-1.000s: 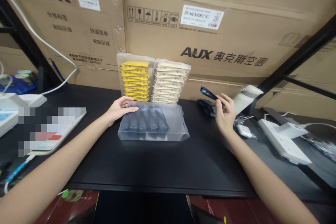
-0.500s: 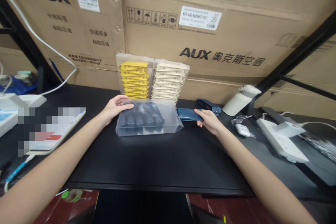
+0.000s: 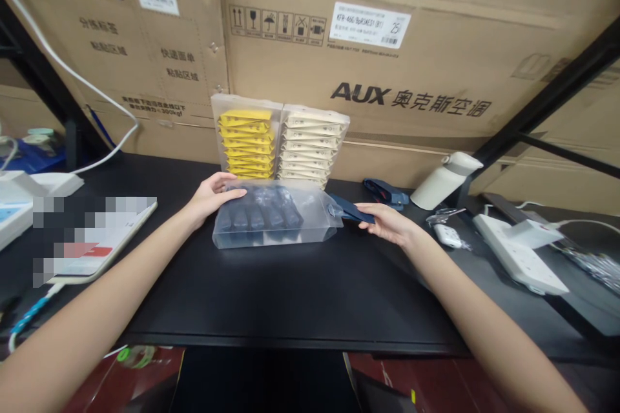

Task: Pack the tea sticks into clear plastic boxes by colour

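A clear plastic box (image 3: 310,232) lies on its side on the black table (image 3: 300,290), with several dark blue packets (image 3: 261,214) inside. My left hand (image 3: 210,197) rests on the box's left end, fingers curled over its top edge. My right hand (image 3: 390,222) pinches one dark blue packet (image 3: 352,210) and holds its tip at the box's open right end. More dark blue packets (image 3: 385,192) lie behind my right hand.
Two upright clear boxes stand at the back, one with yellow packets (image 3: 247,145), one with cream packets (image 3: 312,148). Large cardboard cartons (image 3: 387,64) form the wall behind. A white bottle (image 3: 443,179), keys (image 3: 448,232) and a power strip (image 3: 518,251) sit right; a pixelated tablet (image 3: 92,239) left.
My right hand lifted a dark blue packet from the pile at the right, brought it down and left, and now holds it at the box's open end. My left hand stayed on the box.
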The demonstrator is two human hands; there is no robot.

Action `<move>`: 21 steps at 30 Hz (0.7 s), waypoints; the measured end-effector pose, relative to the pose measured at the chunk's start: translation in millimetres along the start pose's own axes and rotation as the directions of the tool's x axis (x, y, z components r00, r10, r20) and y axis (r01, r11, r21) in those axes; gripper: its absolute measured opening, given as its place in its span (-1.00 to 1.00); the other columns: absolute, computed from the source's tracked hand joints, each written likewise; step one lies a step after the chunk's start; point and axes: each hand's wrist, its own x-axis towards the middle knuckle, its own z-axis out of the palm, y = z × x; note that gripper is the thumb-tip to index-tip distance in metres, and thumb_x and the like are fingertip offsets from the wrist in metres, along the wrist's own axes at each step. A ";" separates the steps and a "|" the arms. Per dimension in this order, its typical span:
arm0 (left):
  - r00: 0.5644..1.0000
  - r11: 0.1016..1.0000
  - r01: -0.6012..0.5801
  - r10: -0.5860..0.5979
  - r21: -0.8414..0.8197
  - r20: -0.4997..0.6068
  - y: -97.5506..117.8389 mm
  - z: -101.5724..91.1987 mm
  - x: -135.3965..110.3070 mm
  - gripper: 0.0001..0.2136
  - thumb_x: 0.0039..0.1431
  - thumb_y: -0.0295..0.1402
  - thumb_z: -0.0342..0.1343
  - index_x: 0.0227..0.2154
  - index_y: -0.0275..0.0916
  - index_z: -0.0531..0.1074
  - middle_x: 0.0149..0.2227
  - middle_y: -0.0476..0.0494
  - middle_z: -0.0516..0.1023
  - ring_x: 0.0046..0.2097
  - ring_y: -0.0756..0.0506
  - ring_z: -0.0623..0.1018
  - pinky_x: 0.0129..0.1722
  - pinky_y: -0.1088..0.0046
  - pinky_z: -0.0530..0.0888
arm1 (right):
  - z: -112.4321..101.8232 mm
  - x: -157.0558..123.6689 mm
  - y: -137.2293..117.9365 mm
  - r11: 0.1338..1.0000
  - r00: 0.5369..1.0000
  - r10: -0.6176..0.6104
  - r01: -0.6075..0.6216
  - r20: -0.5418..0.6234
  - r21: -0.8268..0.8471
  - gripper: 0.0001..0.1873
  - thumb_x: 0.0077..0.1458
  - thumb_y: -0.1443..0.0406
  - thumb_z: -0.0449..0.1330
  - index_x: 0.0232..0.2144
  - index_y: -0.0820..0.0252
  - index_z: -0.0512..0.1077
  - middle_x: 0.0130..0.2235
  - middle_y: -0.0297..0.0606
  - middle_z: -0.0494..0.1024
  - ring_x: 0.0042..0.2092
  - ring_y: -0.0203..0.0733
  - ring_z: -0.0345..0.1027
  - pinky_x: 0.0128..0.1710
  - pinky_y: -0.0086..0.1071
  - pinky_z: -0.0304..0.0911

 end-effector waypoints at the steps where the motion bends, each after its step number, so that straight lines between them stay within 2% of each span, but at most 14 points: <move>1: 1.000 1.000 -0.003 0.003 0.004 0.001 -0.2 0.0 0.1 -0.43 -0.48 -0.13 0.49 -0.29 -0.18 0.47 -0.05 -0.16 0.58 0.14 -0.27 0.45 0.21 0.17 0.29 | -1.3 -1.2 -0.9 1.000 0.999 0.015 -0.014 0.050 -0.020 -0.79 -0.05 0.41 0.34 -0.28 0.28 0.57 -0.44 -0.22 0.61 -0.58 -0.32 0.47 -0.68 -0.61 0.38; 4: 1.000 1.000 -0.018 0.018 0.009 0.002 -1.4 -0.2 0.7 -0.44 -0.46 -0.13 0.48 -0.29 -0.17 0.48 -0.05 -0.16 0.58 0.14 -0.28 0.45 0.20 0.15 0.29 | -8.3 -2.2 -2.2 0.994 0.985 0.043 -0.026 0.164 -0.105 -0.69 -0.07 0.34 0.38 -0.20 0.27 0.57 -0.49 -0.26 0.60 -0.61 -0.35 0.43 -0.75 -0.64 0.30; 8: 0.999 1.000 -0.027 0.027 0.013 0.019 -3.5 -0.6 1.6 -0.43 -0.46 -0.11 0.48 -0.28 -0.17 0.48 -0.09 -0.16 0.59 0.12 -0.27 0.46 0.20 0.17 0.30 | -9.3 0.2 0.9 0.992 0.982 0.043 -0.019 0.185 -0.127 -0.62 -0.11 0.30 0.42 -0.18 0.25 0.56 -0.47 -0.28 0.61 -0.63 -0.37 0.41 -0.76 -0.64 0.28; 13: 0.990 0.999 -0.047 0.047 -0.006 0.133 -6.0 1.7 1.9 -0.42 -0.41 -0.10 0.47 -0.25 -0.17 0.46 -0.08 -0.18 0.60 0.15 -0.27 0.46 0.22 0.13 0.27 | 14.1 -3.3 7.9 0.992 0.979 -0.043 0.065 0.200 -0.105 -0.65 -0.07 0.24 0.41 -0.20 0.28 0.53 -0.50 -0.28 0.58 -0.58 -0.35 0.46 -0.73 -0.65 0.30; 16: 0.989 0.998 -0.064 0.063 0.004 0.137 -7.2 3.4 1.8 -0.46 -0.38 -0.11 0.47 -0.25 -0.15 0.48 -0.08 -0.18 0.61 0.15 -0.27 0.46 0.25 0.12 0.24 | 24.7 -7.8 9.5 0.986 0.964 -0.035 0.077 0.263 -0.150 -0.54 -0.13 0.27 0.45 -0.14 0.27 0.50 -0.46 -0.29 0.59 -0.53 -0.33 0.47 -0.67 -0.62 0.36; 18: 0.990 0.998 -0.063 0.061 0.013 0.130 -7.2 3.7 1.2 -0.47 -0.37 -0.12 0.47 -0.25 -0.16 0.49 -0.08 -0.17 0.61 0.14 -0.26 0.47 0.25 0.14 0.24 | 27.3 -8.8 10.5 0.980 0.973 -0.100 0.133 0.210 -0.148 -0.54 -0.19 0.29 0.47 -0.18 0.26 0.51 -0.45 -0.32 0.58 -0.54 -0.38 0.43 -0.64 -0.61 0.36; 20: 0.990 0.998 -0.057 0.055 0.012 0.132 -6.5 4.1 -0.1 -0.47 -0.37 -0.13 0.47 -0.25 -0.16 0.49 -0.08 -0.17 0.61 0.13 -0.26 0.48 0.23 0.14 0.27 | 28.8 -8.5 12.1 0.962 0.971 -0.229 0.237 0.072 -0.135 -0.62 -0.20 0.26 0.47 -0.28 0.26 0.54 -0.42 -0.33 0.58 -0.51 -0.41 0.42 -0.59 -0.61 0.37; 21: 0.990 0.998 -0.054 0.052 0.010 0.131 -6.0 4.6 -1.2 -0.47 -0.37 -0.14 0.47 -0.25 -0.16 0.49 -0.08 -0.16 0.61 0.12 -0.26 0.48 0.22 0.14 0.28 | 29.9 -8.4 13.2 0.945 0.954 -0.299 0.297 0.001 -0.137 -0.67 -0.18 0.23 0.46 -0.33 0.25 0.54 -0.40 -0.32 0.59 -0.47 -0.39 0.44 -0.54 -0.59 0.40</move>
